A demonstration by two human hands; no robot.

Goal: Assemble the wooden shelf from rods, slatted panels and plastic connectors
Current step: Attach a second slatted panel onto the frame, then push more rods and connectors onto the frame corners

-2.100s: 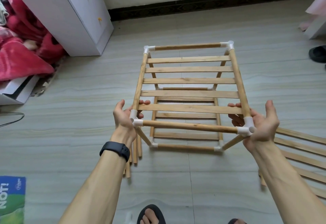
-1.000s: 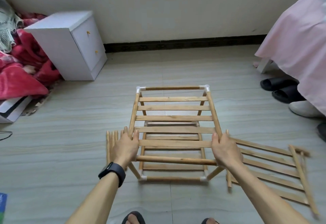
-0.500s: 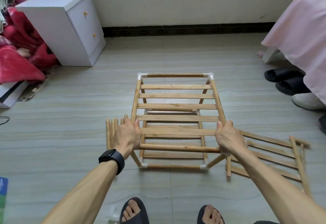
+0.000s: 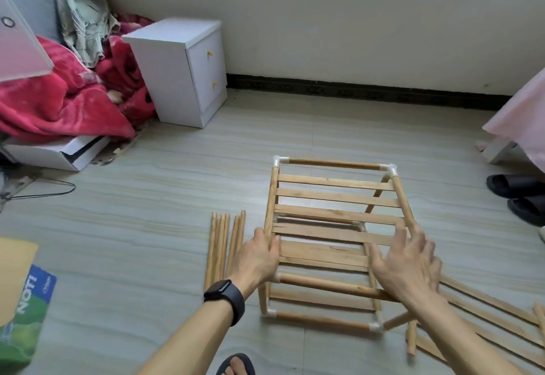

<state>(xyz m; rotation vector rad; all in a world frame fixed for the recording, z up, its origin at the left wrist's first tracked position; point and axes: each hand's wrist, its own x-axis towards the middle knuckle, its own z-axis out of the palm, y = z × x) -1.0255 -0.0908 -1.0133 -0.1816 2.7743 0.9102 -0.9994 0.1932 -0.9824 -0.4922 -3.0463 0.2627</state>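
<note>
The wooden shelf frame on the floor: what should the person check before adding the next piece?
1. Shelf frame stands on the floor: ok, both near bottom connectors rest on it.
2. Left hand steadies it: ok, gripping the left side rod.
3. Right hand has a grip: not ok, fingers spread open above the right side rod.
4. Far top connectors seated: ok. The near ones are hidden by the hands: cannot tell.
5. Loose rods at hand: ok, lying left of the frame.
6. Spare slatted panel at hand: ok, on the floor to the right.
</note>
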